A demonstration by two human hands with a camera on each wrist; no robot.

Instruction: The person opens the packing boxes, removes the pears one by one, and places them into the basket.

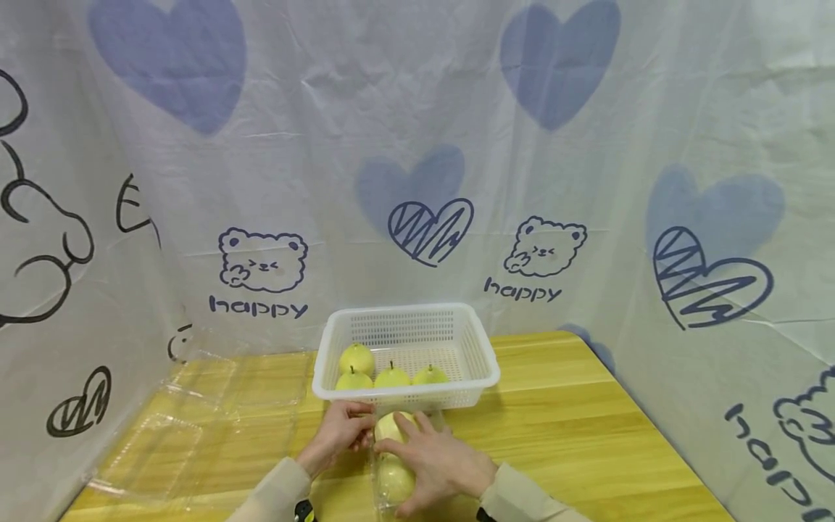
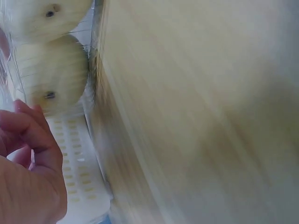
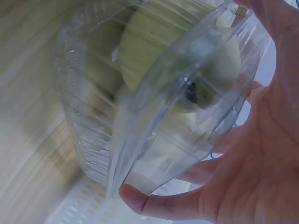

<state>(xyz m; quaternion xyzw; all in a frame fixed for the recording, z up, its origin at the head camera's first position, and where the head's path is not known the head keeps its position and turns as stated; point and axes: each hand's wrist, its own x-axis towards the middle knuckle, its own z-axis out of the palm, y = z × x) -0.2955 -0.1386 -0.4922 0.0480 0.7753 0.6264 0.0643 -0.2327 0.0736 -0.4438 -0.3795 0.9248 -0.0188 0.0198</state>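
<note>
A transparent plastic clamshell box point(image 3: 88, 140) holds pale yellow pears point(image 1: 396, 482) on the table in front of the person. My right hand point(image 1: 443, 464) spreads over its top, with thumb and fingers bent round the edges. In the right wrist view the lid's rim slants across the fruit, one fingertip right at its corner. My left hand point(image 1: 344, 433) has curled fingers at the box's far left corner, pinching the edge. Two pears point(image 2: 56, 70) show through the plastic in the left wrist view, just beyond those fingertips.
Directly behind the box stands a white perforated basket point(image 1: 404, 391) with several pears point(image 1: 356, 359) inside. More transparent plastic boxes point(image 1: 163, 457) lie on the left of the wooden table point(image 1: 554, 413). A printed white curtain point(image 1: 404, 94) encloses the back and sides.
</note>
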